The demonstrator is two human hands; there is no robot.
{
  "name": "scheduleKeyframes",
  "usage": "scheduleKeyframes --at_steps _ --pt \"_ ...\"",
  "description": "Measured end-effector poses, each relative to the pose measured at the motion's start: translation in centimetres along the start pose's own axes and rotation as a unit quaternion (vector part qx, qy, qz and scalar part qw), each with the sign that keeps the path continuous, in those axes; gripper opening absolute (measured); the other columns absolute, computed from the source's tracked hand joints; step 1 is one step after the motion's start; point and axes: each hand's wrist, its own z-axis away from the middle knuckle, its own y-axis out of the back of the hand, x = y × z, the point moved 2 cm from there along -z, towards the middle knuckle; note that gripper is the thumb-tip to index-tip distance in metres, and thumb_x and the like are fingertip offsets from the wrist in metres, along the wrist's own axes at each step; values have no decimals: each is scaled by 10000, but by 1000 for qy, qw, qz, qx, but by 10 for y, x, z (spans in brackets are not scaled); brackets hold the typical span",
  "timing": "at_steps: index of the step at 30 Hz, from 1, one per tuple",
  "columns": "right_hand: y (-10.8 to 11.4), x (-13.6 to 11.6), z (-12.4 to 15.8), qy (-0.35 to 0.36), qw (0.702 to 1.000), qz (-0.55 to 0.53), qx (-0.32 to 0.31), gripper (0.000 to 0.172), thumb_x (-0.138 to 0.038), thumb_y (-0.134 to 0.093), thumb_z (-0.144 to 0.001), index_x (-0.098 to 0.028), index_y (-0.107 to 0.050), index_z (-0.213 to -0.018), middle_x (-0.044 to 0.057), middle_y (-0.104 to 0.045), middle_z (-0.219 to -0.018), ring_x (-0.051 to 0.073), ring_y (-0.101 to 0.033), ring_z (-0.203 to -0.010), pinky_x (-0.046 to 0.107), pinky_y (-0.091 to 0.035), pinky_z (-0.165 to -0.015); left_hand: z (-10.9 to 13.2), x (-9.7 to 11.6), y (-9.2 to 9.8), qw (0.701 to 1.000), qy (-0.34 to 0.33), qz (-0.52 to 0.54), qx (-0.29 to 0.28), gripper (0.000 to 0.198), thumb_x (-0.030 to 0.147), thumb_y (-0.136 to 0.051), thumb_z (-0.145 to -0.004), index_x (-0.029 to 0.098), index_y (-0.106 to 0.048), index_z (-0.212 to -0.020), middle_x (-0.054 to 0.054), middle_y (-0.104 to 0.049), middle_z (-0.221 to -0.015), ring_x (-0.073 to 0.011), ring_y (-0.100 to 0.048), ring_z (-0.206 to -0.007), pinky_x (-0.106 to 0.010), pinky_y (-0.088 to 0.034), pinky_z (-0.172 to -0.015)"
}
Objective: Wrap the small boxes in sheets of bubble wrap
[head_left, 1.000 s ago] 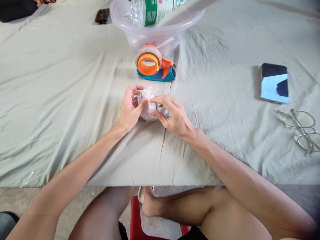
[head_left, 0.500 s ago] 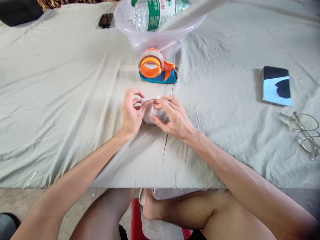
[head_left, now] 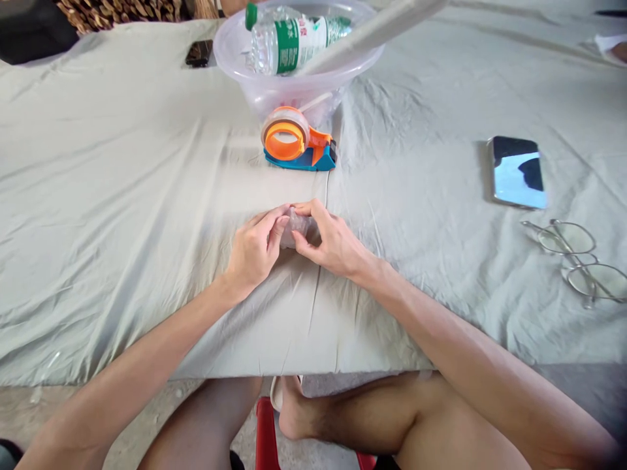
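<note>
Translucent plastic bundle (head_left: 298,224) between both hands (head_left: 251,253) (head_left: 339,244), at the fingertips (head_left: 281,222).

— What sort of place is being shown?

— A home or a simple workroom is being suggested; which of the two is not being made plain.

— By what is that being suggested?

— A rough, bare floor (head_left: 22,411) is being left exposed below a wide, creased grey-green cloth (head_left: 147,130). At the far edge, what looks like stacked firewood (head_left: 127,12) is being glimpsed.

— And domestic signs?

— Eyeglasses (head_left: 582,259), a phone (head_left: 518,173) and a basin (head_left: 259,91) are being kept there, while work is being hinted at by a tape dispenser (head_left: 321,141).
</note>
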Motion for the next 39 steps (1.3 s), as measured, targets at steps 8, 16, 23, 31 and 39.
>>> scheduleKeyframes --at_steps 8,16,23,31,39 --pt "1 0 -1 35 999 36 2 374 -407 -530 -1103 -218 -534 -1425 175 -763 -1453 346 -724 -1375 585 -513 -1233 14 -3 -7 989 -11 -13 -147 834 738 -224 -1192 127 -342 -1747 -239 -639 -1499 -329 -720 -1315 -498 -655 -1060" --pt "4 -9 0 11 997 65 -27 407 -441 -373 -1187 -194 -601 -1418 200 -790 -1434 368 -690 -1401 635 -470 -1248 8 -12 -10 986 -11 -78 -147 587 428 -642 -1138 205 -385 -1616 -193 -660 -1469 -357 -722 -1298 -566 -596 -1117" --pt "4 -1 1 12 998 46 -31 567 -557 -746 -1044 -190 -602 -1452 191 -784 -1463 401 -705 -1384 628 -481 -1253 7 -17 -11 984 25 -90 -154 617 343 -779 -1031 225 -423 -1520 -164 -717 -1435 -363 -741 -1316 -562 -580 -1156" --pt "6 8 1 -24 999 26 -23 551 -515 -884 -977 -255 -675 -1416 124 -829 -1394 374 -735 -1349 599 -501 -1237 3 -23 -10 987 30 -41 -153 767 707 -821 -987 241 -469 -1485 -158 -730 -1414 -363 -748 -1292 -530 -599 -1110" --pt "4 10 1 -51 998 8 -18 521 -514 -922 -936 -278 -702 -1345 96 -835 -1369 366 -746 -1318 593 -480 -1249 5 -22 -12 992 37 -62 -106 747 730 -873 -921 253 -541 -1390 -134 -746 -1345 -357 -749 -1212 -520 -609 -1067"
